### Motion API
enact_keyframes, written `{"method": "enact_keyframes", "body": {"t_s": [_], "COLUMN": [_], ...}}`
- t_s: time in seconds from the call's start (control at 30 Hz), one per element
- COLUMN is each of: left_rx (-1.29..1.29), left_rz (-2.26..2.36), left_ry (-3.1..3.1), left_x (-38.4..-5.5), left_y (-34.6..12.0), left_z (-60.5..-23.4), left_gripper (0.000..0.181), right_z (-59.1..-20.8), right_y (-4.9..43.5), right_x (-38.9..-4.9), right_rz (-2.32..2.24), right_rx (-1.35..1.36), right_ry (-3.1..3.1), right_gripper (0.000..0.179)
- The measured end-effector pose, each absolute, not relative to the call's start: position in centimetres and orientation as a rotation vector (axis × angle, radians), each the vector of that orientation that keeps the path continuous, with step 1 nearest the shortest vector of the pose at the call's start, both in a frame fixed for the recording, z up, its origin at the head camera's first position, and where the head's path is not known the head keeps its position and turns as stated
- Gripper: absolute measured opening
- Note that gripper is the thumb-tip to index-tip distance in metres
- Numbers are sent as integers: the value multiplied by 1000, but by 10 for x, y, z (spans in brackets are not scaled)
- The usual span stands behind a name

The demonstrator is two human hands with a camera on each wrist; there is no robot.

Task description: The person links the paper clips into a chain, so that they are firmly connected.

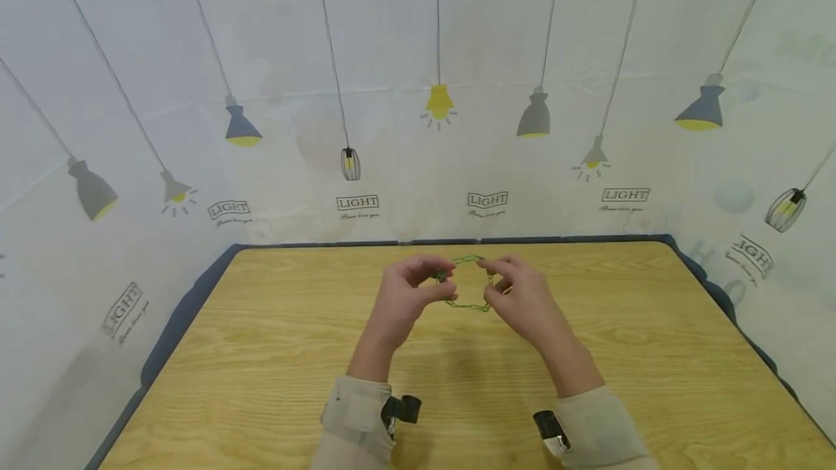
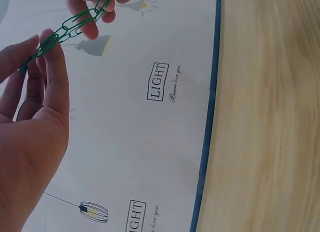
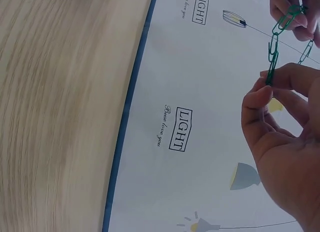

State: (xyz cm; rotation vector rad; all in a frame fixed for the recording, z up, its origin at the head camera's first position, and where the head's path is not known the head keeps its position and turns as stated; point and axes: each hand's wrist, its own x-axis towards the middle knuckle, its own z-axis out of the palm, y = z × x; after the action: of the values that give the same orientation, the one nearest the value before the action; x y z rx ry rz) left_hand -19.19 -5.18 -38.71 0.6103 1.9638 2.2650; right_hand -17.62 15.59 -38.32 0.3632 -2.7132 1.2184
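Observation:
A loop of linked green paper clips (image 1: 468,307) is held up over the wooden table between both hands. My left hand (image 1: 408,294) pinches its left side between thumb and fingers. On the other side, my right hand (image 1: 520,297) grips the loop with thumb and fingertips. The left wrist view shows the chain of paper clips (image 2: 65,29) running from the left hand (image 2: 37,91) up to the right fingers. Several links of the paper clip chain (image 3: 273,46) stretch between the hands in the right wrist view, above the right hand (image 3: 285,117).
The wooden table (image 1: 274,354) spreads beneath both arms, with a dark blue edge (image 1: 326,244) along its back and sides. Behind it hangs a white wall covering (image 1: 392,35) printed with lamps and LIGHT labels. Each sleeve carries a small black wrist camera (image 1: 410,409).

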Motion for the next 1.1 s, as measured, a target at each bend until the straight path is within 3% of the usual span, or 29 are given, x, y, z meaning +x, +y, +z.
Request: {"method": "enact_keyframes", "body": {"t_s": [0.53, 0.87, 1.1], "left_rx": [591, 603, 526], "left_rz": [1409, 1654, 1628], "left_ry": [2708, 2197, 2134], "left_x": [-214, -239, -257], "left_y": [-44, -55, -53], "left_z": [-393, -414, -432], "left_gripper": [30, 46, 42], "right_z": [-381, -405, -423], "right_y": [175, 194, 207], "right_x": [-191, -215, -231], "right_rz": [1221, 1758, 1879], "right_rx": [523, 602, 602], "right_ry": [-2838, -2781, -2800], "right_gripper": [52, 56, 59]}}
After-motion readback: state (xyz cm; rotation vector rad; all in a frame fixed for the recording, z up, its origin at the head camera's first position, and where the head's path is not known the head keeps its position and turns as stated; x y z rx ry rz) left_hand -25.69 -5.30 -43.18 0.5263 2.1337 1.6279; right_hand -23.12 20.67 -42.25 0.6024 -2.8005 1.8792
